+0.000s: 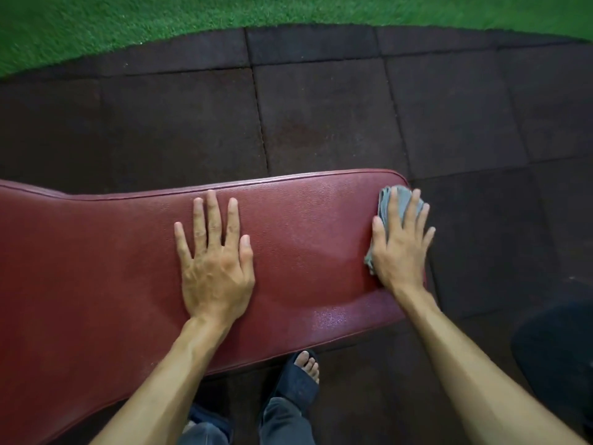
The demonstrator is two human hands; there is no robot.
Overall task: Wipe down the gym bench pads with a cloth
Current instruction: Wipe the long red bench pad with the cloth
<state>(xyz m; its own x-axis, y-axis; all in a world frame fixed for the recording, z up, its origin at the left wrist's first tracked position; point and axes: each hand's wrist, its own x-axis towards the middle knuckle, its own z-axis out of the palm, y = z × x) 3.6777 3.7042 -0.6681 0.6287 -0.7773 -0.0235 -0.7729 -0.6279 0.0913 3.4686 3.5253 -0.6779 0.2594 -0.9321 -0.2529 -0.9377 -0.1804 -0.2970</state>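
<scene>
The pad (pixel 128 268) lies across the view, from the left edge to right of centre. The left hand (pixel 214 268) rests flat on its middle. The right hand (pixel 399 248) presses the cloth (pixel 386 200) on its right end. The tiles (pixel 321 117) lie behind the pad, the turf (pixel 160 20) beyond them. A foot (pixel 306 364) stands before the pad.

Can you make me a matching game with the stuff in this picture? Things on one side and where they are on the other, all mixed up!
Things:
1. left hand
2. cloth
3. green turf
4. sandal

Places:
A. under the right hand, at the end of the red bench pad
B. on the floor below the pad's near edge
C. flat on the middle of the pad
D. far away, past the dark floor tiles

Pairs: 1-C, 2-A, 3-D, 4-B
</scene>
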